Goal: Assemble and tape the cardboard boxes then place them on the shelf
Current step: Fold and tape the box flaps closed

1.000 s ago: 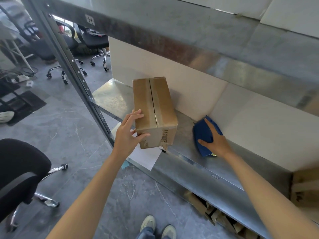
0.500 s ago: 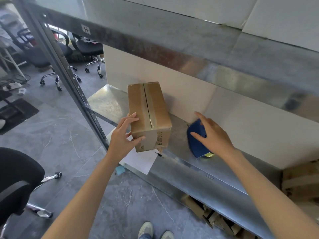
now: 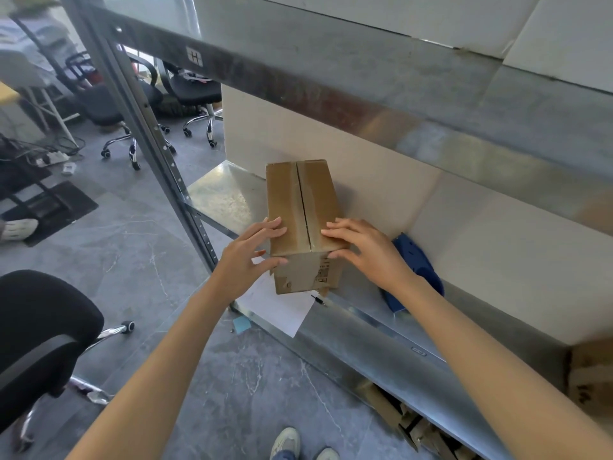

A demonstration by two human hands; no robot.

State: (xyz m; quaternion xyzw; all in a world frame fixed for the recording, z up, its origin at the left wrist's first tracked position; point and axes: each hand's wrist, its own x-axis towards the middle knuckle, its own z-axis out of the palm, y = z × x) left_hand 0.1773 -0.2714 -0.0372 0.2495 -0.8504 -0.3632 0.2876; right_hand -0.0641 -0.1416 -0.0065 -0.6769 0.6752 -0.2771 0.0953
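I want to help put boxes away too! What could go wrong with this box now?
The cardboard box has its near end at the front edge of the shelf, so it might tip off if the left hand and right hand let go early. The white paper under it pokes past the edge and could slip. The blue tape dispenser lies by the right wrist and might get bumped.
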